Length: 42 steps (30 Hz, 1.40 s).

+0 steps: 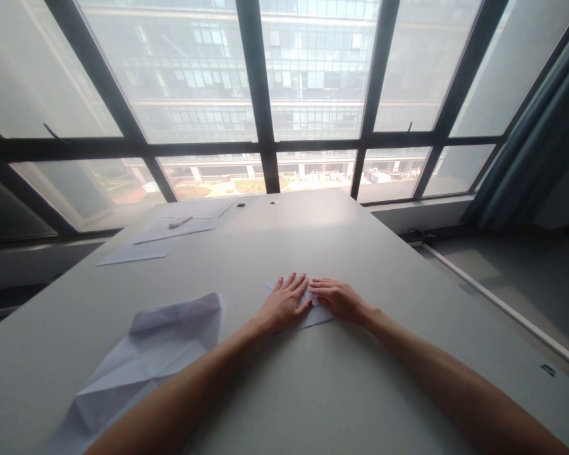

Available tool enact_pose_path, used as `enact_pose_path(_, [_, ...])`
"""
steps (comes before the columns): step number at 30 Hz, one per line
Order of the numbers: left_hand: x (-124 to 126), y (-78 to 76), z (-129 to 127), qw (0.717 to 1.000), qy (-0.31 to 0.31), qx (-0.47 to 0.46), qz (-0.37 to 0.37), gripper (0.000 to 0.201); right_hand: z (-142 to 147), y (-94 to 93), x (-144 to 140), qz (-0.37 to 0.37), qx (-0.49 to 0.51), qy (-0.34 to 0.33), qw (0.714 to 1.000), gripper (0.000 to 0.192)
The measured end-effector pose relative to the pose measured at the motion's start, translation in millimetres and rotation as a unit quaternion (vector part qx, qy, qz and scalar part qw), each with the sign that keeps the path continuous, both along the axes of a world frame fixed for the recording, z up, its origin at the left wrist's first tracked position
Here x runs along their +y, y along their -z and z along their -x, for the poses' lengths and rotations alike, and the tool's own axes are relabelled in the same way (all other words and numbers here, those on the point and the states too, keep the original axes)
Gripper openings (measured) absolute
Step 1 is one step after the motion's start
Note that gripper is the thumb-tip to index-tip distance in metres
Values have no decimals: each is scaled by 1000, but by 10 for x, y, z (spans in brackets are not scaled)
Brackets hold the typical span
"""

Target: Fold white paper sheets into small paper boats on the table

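A small folded sheet of white paper lies on the table under both my hands. My left hand is flat on its left part, fingers spread and thumb pointing right. From the right, my right hand reaches over the paper's right part, its fingers stretched out close together and resting on it. The fingertips of the two hands nearly meet. Much of the paper is hidden beneath them, so its folds show only in part. Left of my left forearm lies a larger creased sheet of paper, partly raised off the table and partly covered by the arm.
On the white table, flat paper sheets lie at the far left with a white pen-like object on top. A round cable hole is near the far edge. Large windows stand behind; a curtain hangs at right.
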State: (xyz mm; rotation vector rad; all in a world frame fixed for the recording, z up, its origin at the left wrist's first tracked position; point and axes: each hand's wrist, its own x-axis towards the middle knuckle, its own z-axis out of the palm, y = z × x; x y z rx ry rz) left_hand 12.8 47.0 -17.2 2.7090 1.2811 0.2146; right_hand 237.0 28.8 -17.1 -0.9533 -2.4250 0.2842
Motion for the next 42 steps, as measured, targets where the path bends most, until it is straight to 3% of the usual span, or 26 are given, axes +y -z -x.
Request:
enact_pose_path(3, [-3, 6, -10, 1000, -29, 6, -9, 64, 25, -17, -18, 38, -37, -13, 999, 45])
enact_pose_path(12, [11, 52, -31, 994, -105, 6, -27, 64, 13, 44, -2, 59, -127, 81, 987, 66])
enact_pose_path(21, [38, 28, -2, 999, -22, -40, -8, 52, 15, 41, -10, 59, -137, 80, 986, 74])
enact_pose_path(32, [41, 39, 37, 1000, -2, -13, -2, 59, 29, 35, -16, 55, -122, 87, 987, 71])
enact_pose_path(42, [9, -5, 30, 1000, -3, -3, 0, 54, 28, 1, -36, 57, -109, 78, 989, 69])
